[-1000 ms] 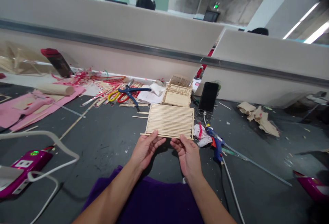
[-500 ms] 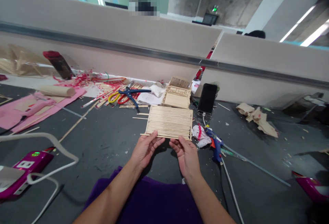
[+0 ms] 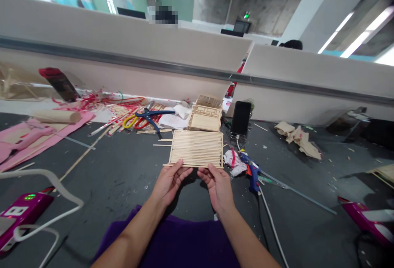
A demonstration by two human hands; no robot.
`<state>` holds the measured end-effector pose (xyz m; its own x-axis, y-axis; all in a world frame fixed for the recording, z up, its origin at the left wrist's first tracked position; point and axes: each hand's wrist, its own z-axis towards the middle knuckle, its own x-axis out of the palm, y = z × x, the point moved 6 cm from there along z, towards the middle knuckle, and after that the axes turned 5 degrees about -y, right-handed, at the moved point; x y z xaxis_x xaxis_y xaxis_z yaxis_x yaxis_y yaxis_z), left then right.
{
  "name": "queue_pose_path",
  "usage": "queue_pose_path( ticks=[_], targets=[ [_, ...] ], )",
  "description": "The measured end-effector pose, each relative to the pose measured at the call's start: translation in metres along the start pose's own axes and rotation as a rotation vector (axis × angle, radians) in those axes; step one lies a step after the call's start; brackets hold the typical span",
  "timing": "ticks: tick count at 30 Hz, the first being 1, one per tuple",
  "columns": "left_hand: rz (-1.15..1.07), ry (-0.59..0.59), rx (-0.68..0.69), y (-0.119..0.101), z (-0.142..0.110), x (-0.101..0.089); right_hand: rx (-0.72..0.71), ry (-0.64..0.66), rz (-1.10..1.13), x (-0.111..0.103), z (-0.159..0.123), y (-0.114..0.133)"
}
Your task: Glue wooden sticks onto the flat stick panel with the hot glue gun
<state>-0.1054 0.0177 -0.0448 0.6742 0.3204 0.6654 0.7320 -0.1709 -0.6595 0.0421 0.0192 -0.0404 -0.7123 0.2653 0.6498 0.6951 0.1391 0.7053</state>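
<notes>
A flat panel of thin wooden sticks (image 3: 197, 147), laid side by side in a frame, is held over the dark table in front of me. My left hand (image 3: 171, 181) pinches its near edge left of the middle, thumb on top. Right of the middle, my right hand (image 3: 218, 184) grips the same edge between thumb and fingers. Along that edge runs a stick (image 3: 166, 165) whose left end sticks out past the panel's corner. Just behind the panel stands a small wooden model (image 3: 205, 118) built of similar sticks.
Blue-handled pliers (image 3: 149, 115), scissors and loose sticks lie behind on the left. To the right are a phone (image 3: 241, 118) on a stand, a crumpled wrapper (image 3: 234, 162) and a blue glue gun (image 3: 254, 175) with its cord. A pink glue gun (image 3: 37, 137) rests far left.
The camera view has shifted slightly, so the surroundings appear further left. Both hands keep their hold on the panel's near edge, with little other movement.
</notes>
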Motion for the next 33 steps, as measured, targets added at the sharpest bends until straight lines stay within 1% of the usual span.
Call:
queue_pose_path(
  ticks=[9, 13, 16, 19, 22, 25, 27, 29, 31, 33],
  targets=[
    [-0.007, -0.019, -0.032, -0.003, -0.002, -0.002, 0.003, 0.013, 0.0, -0.001, 0.002, 0.004],
    [-0.04, -0.015, -0.053, -0.01, -0.006, -0.003, 0.023, 0.002, -0.021, -0.004, 0.004, 0.005],
    [-0.018, -0.012, -0.088, -0.02, -0.005, -0.007, 0.045, 0.003, -0.058, -0.008, 0.007, 0.008],
    [0.105, 0.008, -0.122, -0.03, -0.002, -0.016, 0.101, 0.027, -0.125, -0.011, 0.012, 0.012],
    [0.308, 0.082, -0.1, -0.041, -0.001, -0.023, 0.162, 0.06, -0.213, -0.015, 0.015, 0.014],
    [0.516, 0.188, -0.14, -0.041, -0.005, -0.024, 0.187, 0.089, -0.291, -0.019, 0.018, 0.018],
    [0.58, 0.224, -0.177, -0.039, -0.008, -0.025, 0.187, 0.119, -0.344, -0.021, 0.019, 0.021],
    [0.569, 0.206, -0.177, -0.038, -0.007, -0.026, 0.172, 0.159, -0.398, -0.022, 0.019, 0.024],
    [0.513, 0.144, -0.147, -0.04, -0.003, -0.029, 0.14, 0.177, -0.451, -0.023, 0.021, 0.027],
    [0.444, 0.07, -0.11, -0.041, 0.0, -0.031, 0.089, 0.169, -0.563, -0.025, 0.024, 0.026]
  ],
)
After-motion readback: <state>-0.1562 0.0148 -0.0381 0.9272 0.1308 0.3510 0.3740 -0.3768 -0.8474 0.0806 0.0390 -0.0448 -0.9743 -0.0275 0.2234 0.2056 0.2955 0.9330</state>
